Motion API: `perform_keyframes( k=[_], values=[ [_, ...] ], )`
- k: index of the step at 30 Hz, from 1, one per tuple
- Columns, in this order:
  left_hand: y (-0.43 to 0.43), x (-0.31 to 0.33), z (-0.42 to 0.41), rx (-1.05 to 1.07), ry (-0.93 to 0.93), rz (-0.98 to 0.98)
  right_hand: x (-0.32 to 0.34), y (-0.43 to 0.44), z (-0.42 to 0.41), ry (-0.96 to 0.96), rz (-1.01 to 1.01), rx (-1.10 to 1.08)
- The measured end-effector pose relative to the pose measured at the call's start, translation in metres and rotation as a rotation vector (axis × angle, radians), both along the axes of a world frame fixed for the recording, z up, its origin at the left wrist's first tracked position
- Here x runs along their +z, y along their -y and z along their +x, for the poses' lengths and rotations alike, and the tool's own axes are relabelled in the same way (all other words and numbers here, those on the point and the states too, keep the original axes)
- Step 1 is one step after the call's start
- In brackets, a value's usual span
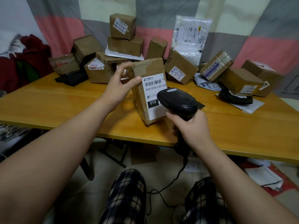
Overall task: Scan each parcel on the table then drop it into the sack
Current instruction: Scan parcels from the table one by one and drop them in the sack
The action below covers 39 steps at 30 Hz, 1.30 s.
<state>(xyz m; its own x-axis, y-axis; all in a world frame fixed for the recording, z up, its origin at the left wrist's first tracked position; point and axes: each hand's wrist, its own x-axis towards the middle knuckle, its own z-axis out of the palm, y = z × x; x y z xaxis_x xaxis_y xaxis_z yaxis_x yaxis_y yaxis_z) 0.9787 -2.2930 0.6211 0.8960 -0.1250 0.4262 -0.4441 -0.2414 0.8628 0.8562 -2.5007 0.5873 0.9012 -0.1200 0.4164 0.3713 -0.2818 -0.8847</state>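
A tall cardboard parcel (148, 70) with a white barcode label stands tilted on its lower end on the wooden table (64, 107). My left hand (119, 84) grips its upper left edge, thumb on the label side. My right hand (192, 128) holds the handle of a black barcode scanner (178, 101), whose head points at the label and covers part of it. The scanner's cable hangs down to the floor. No sack is in view.
Several cardboard boxes (123, 26) and plastic mailers (189, 38) are heaped along the table's back and right. Black pouches lie at left (71, 78) and right (234, 97). Red cloth (32, 52) sits at far left. Papers (262, 175) lie on the floor under the table's front edge.
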Motion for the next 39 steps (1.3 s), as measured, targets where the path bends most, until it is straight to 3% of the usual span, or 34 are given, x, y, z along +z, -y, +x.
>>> perform_keyframes(
  k=[14, 26, 31, 39],
  values=[
    [0.014, 0.006, -0.005, -0.041, -0.007, 0.04, -0.001, 0.003, -0.001, 0.04, -0.04, -0.04],
    [0.01, 0.004, -0.016, -0.065, 0.061, 0.013, -0.004, 0.003, -0.009, 0.026, 0.048, 0.036],
    [-0.023, -0.021, -0.058, 0.109, 0.088, -0.085, -0.007, -0.017, -0.009, 0.045, 0.04, 0.174],
    [-0.13, -0.07, -0.177, 0.593, 0.055, -0.367, -0.021, -0.12, 0.0, -0.043, -0.155, 0.481]
  ],
)
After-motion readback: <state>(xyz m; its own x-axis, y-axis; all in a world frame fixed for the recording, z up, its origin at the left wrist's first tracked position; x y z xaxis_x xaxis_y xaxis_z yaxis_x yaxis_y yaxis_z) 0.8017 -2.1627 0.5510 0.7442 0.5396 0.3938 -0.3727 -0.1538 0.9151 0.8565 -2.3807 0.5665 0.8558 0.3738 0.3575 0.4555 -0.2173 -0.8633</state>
